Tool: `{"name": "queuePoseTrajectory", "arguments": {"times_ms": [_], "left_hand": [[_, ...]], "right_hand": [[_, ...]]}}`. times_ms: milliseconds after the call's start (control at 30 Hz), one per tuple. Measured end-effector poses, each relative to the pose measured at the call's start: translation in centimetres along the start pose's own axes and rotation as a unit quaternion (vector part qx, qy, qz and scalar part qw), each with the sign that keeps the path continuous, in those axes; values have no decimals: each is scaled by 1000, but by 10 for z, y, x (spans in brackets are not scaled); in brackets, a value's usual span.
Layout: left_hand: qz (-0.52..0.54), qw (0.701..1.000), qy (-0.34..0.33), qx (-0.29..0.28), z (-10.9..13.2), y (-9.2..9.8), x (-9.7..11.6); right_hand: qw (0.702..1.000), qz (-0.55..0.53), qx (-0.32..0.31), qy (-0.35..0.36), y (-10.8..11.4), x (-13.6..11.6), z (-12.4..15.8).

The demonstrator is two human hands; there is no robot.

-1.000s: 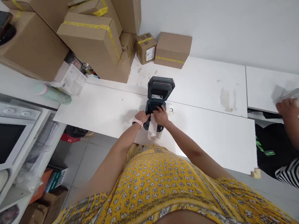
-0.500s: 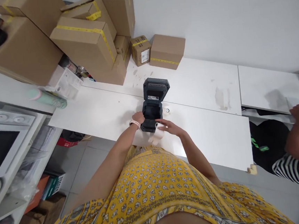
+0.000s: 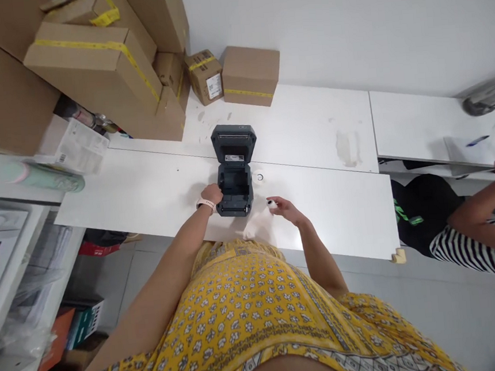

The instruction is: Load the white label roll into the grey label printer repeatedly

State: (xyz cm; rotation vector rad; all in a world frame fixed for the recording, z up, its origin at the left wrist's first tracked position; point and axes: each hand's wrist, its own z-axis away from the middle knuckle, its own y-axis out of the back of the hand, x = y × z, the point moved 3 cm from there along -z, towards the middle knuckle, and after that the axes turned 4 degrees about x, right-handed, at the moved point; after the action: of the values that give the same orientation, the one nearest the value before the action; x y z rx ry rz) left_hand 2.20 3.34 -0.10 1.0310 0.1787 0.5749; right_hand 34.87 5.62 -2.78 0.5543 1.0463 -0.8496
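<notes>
A small dark label printer (image 3: 232, 172) stands on the white table (image 3: 340, 212) with its lid tipped open toward the wall. My left hand (image 3: 212, 195), a pale watch on its wrist, rests against the printer's left front corner, fingers curled on it. My right hand (image 3: 285, 209) is to the right of the printer and holds a small white paper roll (image 3: 270, 204); a strip of white paper (image 3: 255, 226) trails from it toward the table's front edge.
Stacked cardboard boxes (image 3: 102, 65) with yellow tape fill the back left; two small boxes (image 3: 250, 75) stand by the wall. A mint bottle (image 3: 47, 176) lies on the left shelf. Another person's arm (image 3: 484, 211) in a striped sleeve works at the right table.
My right hand has lifted the paper roll out of the printer and carried it right. The left hand stayed on the printer. The view shifted, and the other person's arm dropped lower.
</notes>
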Motion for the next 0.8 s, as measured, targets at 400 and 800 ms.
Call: {"name": "queuePoseTrajectory", "arguments": {"times_ms": [400, 800], "left_hand": [[3, 999, 25, -21, -6, 4, 0], [8, 1000, 21, -17, -12, -1, -6]], "right_hand": [[973, 195, 112, 53, -14, 26, -55], [950, 262, 165, 42, -2, -3, -103]]}}
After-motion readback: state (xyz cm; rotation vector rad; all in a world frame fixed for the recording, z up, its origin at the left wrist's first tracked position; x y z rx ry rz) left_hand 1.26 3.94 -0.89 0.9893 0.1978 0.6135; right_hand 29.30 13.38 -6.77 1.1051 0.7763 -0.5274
